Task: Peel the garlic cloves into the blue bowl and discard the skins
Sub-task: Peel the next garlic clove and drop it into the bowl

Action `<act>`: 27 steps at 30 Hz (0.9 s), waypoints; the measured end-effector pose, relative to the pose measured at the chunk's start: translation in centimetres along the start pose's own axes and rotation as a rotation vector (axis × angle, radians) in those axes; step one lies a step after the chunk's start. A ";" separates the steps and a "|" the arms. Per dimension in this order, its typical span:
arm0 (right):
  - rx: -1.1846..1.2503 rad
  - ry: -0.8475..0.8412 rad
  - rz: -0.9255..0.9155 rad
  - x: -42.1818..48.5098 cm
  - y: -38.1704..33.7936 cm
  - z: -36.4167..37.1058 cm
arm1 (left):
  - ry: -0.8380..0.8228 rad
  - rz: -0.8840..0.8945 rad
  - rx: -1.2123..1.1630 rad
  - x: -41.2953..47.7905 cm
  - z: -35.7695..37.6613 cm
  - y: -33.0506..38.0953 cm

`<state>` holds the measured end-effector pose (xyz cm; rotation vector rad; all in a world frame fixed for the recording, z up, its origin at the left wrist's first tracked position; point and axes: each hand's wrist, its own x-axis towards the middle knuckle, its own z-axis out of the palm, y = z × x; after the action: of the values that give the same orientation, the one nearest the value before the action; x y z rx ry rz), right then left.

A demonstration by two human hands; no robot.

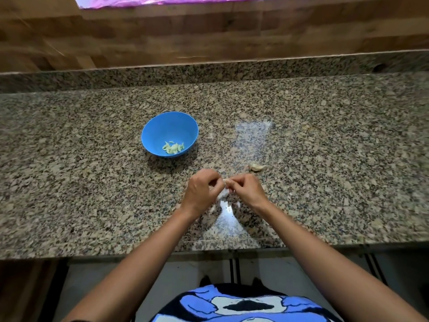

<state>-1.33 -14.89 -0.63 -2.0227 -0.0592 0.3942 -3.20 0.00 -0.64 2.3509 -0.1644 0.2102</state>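
A blue bowl (170, 134) stands on the granite counter (325, 159), left of centre, with several peeled pale-green garlic cloves (173, 147) at its bottom. In front of it, my left hand (202, 190) and my right hand (247, 188) meet fingertip to fingertip, both pinching one small garlic clove (226, 181). White papery skin (222, 194) hangs between and below the fingers. An unpeeled garlic clove (257, 167) lies on the counter just beyond my right hand.
A raised granite ledge (209, 73) runs along the back of the counter, with a wooden wall (209, 36) behind it. The counter's front edge (162, 251) is close to my body. Small skin scraps (234, 204) lie under my hands.
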 end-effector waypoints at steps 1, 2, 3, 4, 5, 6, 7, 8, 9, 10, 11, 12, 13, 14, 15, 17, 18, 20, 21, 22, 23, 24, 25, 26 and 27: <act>-0.017 -0.007 -0.014 0.0 -0.1 0.0 | 0.017 -0.035 -0.025 0.1 -0.1 0.0; -0.011 -0.004 -0.018 0.0 -0.1 0.0 | 0.029 -0.064 -0.039 0.2 -0.2 -0.1; 0.002 0.014 -0.013 0.1 -0.1 -0.1 | 0.032 -0.077 -0.053 0.2 -0.2 -0.1; 0.015 0.034 -0.011 0.1 0.0 -0.2 | 0.032 -0.072 -0.066 0.1 -0.1 0.0; 0.014 0.039 -0.013 -0.1 0.1 -0.2 | 0.035 -0.061 -0.086 0.1 0.0 0.2; 0.004 0.025 -0.023 -0.3 0.1 -0.2 | 0.044 -0.062 -0.105 0.1 0.0 0.3; -0.009 0.005 -0.038 -0.5 0.1 -0.1 | 0.058 -0.089 -0.128 0.0 0.0 0.3; -0.005 -0.008 -0.052 -0.6 0.0 0.0 | 0.065 -0.133 -0.147 -0.1 0.0 0.1; 0.027 0.004 -0.059 -0.6 -0.1 -0.1 | 0.058 -0.168 -0.156 -0.3 -0.1 -0.2; 0.082 0.041 -0.054 -0.5 -0.2 -0.3 | 0.045 -0.180 -0.157 -0.6 0.0 -0.5; 0.136 0.080 -0.045 -0.3 -0.3 -0.8 | 0.030 -0.179 -0.159 -0.9 0.1 -0.7; 0.169 0.103 -0.028 0.1 -0.2 -1.2 | 0.019 -0.176 -0.171 -1.0 0.2 -0.7; 0.179 0.097 -0.011 0.2 0.0 -1.5 | 0.016 -0.199 -0.191 -1.0 0.2 -0.6; 0.180 0.071 0.003 0.3 0.3 -1.6 | 0.019 -0.248 -0.219 -0.8 0.2 -0.6; 0.177 0.044 0.010 0.2 0.5 -1.5 | 0.017 -0.313 -0.241 -0.5 0.2 -0.7; 0.147 0.005 0.014 -0.3 1.0 -1.1 | -0.023 -0.425 -0.233 -0.4 0.3 -1.5; 0.137 -0.017 0.018 -0.5 1.1 -1.1 | -0.045 -0.461 -0.225 -0.5 0.4 -1.8; 0.137 -0.068 0.051 -1.0 1.4 -0.9 | -0.063 -0.483 -0.261 -0.9 0.7 -1.7; 0.116 -0.086 0.064 -1.1 1.6 -0.7 | -0.069 -0.468 -0.315 -1.0 0.8 -1.3; 0.065 -0.096 0.070 -1.1 1.9 -0.6 | -0.084 -0.446 -0.377 -1.0 0.8 -0.7; -0.001 -0.105 0.061 -1.1 2.0 -0.5 | -0.102 -0.432 -0.427 -0.9 0.9 -0.2; -0.050 -0.111 0.051 -1.1 1.9 -0.4 | -0.115 -0.431 -0.467 -0.8 1.0 0.1; -0.054 -0.121 0.045 -1.2 1.7 -0.4 | -0.121 -0.449 -0.505 -0.7 1.1 0.3; 0.006 -0.132 0.047 -1.3 1.5 -0.4 | -0.122 -0.483 -0.557 -0.6 1.1 0.3; 0.130 -0.147 0.061 -1.3 1.2 -0.5 | -0.128 -0.521 -0.620 -0.6 1.0 0.3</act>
<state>-2.61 -16.15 -1.18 -1.8686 -0.0612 0.5715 -3.70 -0.89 -1.26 1.7121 0.2869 -0.2208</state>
